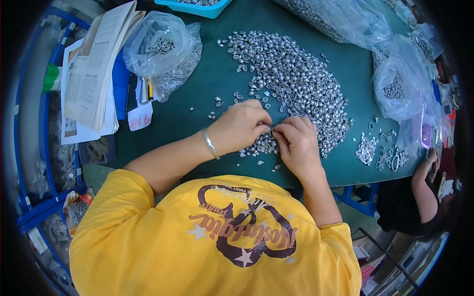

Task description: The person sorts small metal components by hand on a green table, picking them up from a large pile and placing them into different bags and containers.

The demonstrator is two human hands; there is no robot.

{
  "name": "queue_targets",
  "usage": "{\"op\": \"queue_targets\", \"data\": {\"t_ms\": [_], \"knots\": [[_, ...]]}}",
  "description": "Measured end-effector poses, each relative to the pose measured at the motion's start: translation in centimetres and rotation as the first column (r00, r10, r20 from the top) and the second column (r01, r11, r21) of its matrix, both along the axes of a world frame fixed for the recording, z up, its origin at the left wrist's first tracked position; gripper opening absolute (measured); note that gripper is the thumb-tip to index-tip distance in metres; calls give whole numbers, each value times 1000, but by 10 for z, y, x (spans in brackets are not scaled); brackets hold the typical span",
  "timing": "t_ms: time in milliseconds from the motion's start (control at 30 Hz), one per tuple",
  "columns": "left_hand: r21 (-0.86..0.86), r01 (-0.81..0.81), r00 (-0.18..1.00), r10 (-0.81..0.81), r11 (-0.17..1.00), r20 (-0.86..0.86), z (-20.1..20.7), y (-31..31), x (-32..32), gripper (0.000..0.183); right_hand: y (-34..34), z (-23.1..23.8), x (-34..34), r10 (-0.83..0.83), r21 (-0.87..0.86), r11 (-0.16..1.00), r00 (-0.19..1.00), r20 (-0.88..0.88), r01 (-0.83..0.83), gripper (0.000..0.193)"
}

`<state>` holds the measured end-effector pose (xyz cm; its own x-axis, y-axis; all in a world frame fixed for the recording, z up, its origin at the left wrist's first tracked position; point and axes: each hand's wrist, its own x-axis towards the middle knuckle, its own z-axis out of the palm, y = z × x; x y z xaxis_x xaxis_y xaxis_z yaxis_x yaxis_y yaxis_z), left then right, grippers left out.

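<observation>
Both my hands meet over the green table [197, 123], fingertips pinched close together. My left hand [243, 126], with a silver bangle [211, 144] at its wrist, is closed on something too small to make out. Facing it, my right hand [299, 141] also pinches, its fingertips hiding whatever lies between. Beyond and beside them spreads a large heap of small silver metal pieces [301, 74], rounded and hollow. A smaller cluster of these pieces [265, 144] sits under my hands, with a few tiny flat bits [260, 163] near it.
Bags of metal parts [168, 59] stand at the left beside stacked papers [94, 69]. More filled plastic bags [395, 89] line the right, near loose rings [395, 159] and small silver pieces [366, 149]. A blue tray [210, 9] is at the far edge. Another person's arm [425, 190] reaches in at right.
</observation>
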<state>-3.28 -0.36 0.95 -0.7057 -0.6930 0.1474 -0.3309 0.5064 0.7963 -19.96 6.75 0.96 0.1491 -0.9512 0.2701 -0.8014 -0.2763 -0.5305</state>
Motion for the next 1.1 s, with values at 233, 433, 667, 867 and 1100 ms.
{"op": "queue_targets", "data": {"t_ms": [233,433,667,867,1100], "knots": [[-43,4,999,-1,999,55,-6,2,-2,13,6,1,-5,-260,264,956,787,560,128,8],[880,72,962,199,470,-186,10,-1,3,9,9,4,-14,-439,456,881,141,887,-124,16],[938,343,861,385,42,-332,-2,6,8,18,15,-5,-10,-515,402,826,-242,822,-394,13],[896,441,823,420,-46,-383,5,3,13,15,16,-8,-16,-389,244,885,-342,856,-396,23],[338,-81,994,100,938,-37,12,-6,7,7,7,7,-22,-188,300,951,916,354,79,7]]}}
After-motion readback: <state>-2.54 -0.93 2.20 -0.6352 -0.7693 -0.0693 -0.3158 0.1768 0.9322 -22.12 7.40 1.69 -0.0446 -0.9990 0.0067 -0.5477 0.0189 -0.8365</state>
